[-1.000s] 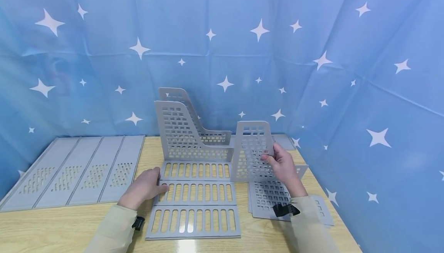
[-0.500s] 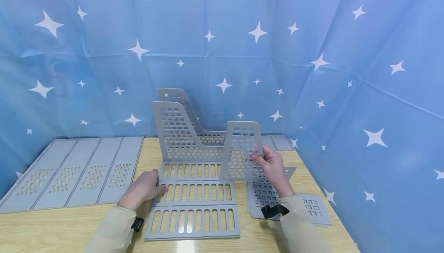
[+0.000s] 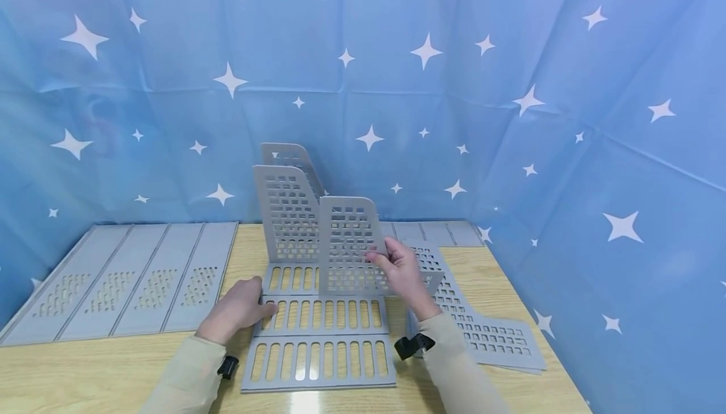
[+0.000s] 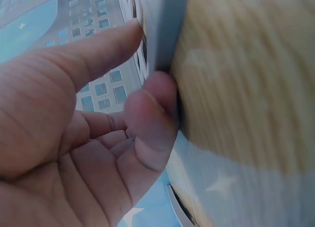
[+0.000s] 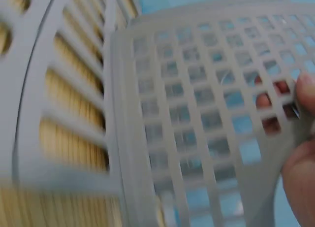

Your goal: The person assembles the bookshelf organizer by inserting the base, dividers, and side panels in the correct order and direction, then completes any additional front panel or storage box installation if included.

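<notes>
Grey perforated panel (image 3: 351, 247) is standing over slotted base (image 3: 319, 336); right hand (image 3: 399, 270) is pinching the panel's edge, apparently holding it upright; left hand (image 3: 239, 304) is gripping the base's left edge, presumably steadying it.

flat panels (image 3: 130, 261) left of grille (image 3: 317, 332), curtain (image 3: 283, 29) behind

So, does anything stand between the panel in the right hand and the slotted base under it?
Nothing visible: the lower edge of the held panel meets or nearly meets the slotted base; contact is unclear. The nearer standing panel is behind, not between.
</notes>
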Motion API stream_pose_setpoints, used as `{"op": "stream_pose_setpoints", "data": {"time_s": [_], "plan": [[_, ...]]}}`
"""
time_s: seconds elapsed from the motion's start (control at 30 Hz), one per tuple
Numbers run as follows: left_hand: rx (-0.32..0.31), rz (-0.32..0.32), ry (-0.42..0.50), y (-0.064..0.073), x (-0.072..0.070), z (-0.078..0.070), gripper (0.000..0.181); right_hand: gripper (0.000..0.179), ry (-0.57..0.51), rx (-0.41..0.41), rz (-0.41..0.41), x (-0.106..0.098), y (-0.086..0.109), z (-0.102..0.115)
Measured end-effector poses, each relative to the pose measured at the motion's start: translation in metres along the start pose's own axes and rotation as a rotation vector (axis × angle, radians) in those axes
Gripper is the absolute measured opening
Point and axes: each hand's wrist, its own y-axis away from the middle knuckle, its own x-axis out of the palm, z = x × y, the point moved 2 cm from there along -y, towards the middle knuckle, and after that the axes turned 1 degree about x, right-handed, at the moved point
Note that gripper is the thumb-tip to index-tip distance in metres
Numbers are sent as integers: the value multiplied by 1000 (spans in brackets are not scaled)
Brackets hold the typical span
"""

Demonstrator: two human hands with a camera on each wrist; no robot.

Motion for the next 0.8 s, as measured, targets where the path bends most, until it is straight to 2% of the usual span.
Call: {"op": "stream_pose_setpoints", "data": {"time_s": [0.07, 0.2, 0.27, 0.33, 0.4, 0.5, 0.6, 0.73, 0.8], "plan": [[-1, 1, 0, 0, -1, 0, 38, 14, 114, 48, 94, -11, 1, -2], [1, 25, -23, 5, -2, -1, 37, 17, 423, 130, 308, -45, 7, -11], [9, 47, -34, 8, -3, 0, 34, 18, 527, 175, 368, -64, 12, -16], [16, 66, -31, 11, -4, 0, 30, 20, 586, 208, 397, -81, 18, -22], [26, 83, -22, 13, -4, 1, 25, 14, 578, 231, 414, -90, 23, -30], [42, 95, -11, 14, -4, 3, 17, 12, 504, 190, 417, -93, 29, -41], [58, 98, -15, 14, -5, 4, 15, 21, 456, 142, 373, -90, 31, -45], [50, 103, -26, 13, -4, 2, 19, 34, 462, 101, 313, -88, 30, -45], [44, 105, -34, 12, -4, 1, 19, 33, 458, 89, 300, -88, 30, -47]]}}
